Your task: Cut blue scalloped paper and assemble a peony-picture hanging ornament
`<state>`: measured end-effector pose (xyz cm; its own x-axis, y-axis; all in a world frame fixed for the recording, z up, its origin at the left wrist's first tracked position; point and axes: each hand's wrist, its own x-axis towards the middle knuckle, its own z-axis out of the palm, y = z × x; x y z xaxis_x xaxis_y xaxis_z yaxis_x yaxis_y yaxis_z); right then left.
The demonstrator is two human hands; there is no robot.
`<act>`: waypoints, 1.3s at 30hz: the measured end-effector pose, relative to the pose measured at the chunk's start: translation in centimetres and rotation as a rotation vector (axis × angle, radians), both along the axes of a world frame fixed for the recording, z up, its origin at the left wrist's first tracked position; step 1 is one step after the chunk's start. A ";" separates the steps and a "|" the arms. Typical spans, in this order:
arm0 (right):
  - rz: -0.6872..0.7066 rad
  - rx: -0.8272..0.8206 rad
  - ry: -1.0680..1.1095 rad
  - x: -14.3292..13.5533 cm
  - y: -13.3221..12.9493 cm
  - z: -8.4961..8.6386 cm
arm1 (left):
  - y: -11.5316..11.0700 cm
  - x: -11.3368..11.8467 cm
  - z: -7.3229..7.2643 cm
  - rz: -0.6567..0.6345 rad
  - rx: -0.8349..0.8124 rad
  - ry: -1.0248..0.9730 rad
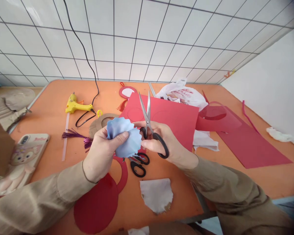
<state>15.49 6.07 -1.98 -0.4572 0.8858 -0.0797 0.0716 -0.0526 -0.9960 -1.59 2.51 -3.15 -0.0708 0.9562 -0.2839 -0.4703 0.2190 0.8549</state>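
My left hand [100, 151] pinches a round, wavy-edged piece of light blue cloth [128, 140], its thumb pressed on the front. In my right hand [171, 140] is a pair of scissors [147, 120] with black handles, blades parted and pointing up, away from the cloth. The fingertips of my right hand reach the cloth's right edge. Below the cloth lies a second pair of black-handled scissors [138, 168], its blades partly hidden. A scrap of pale cloth [156, 195] rests near the table's front edge.
Red sheets [176, 120] cover the middle of the orange table [186, 199]. A yellow glue gun [78, 106] with a black cord stands at the back left. Also around are a phone [26, 156], a red disc [96, 205], a purple tassel [74, 134] and a white plastic bag [186, 96].
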 end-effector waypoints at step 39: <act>0.053 0.056 0.003 0.2 0.1 0.3 | 0.1 -0.4 0.2 -0.264 -0.029 -0.065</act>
